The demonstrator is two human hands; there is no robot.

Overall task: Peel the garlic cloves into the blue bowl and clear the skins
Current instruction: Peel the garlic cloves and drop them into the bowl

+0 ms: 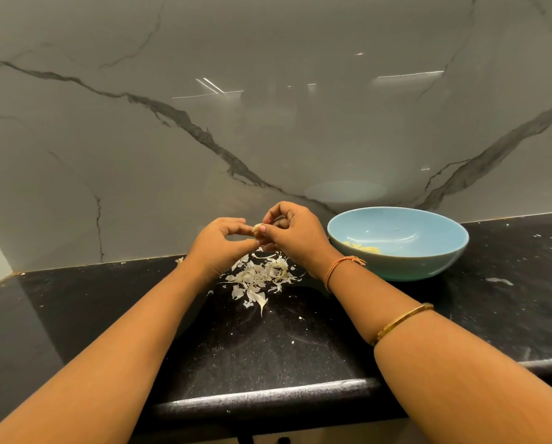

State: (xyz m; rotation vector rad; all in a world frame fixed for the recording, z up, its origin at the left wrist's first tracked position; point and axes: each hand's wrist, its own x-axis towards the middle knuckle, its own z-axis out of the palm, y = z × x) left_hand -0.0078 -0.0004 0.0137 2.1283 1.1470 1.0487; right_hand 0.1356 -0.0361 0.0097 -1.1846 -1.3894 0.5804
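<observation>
A garlic clove (256, 228) is held above the black counter between both hands. My left hand (218, 243) pinches it from the left and my right hand (292, 233) pinches it from the right, fingers curled. Right below the hands lies a heap of white garlic skins (260, 278). The blue bowl (428, 257) stands just to the right of my right hand, with a few peeled yellowish cloves (364, 249) at its bottom left.
The black stone counter (268, 344) runs to a rounded front edge near me. A grey marbled wall (268, 123) rises right behind the hands and bowl. Small skin scraps (500, 281) lie scattered right of the bowl.
</observation>
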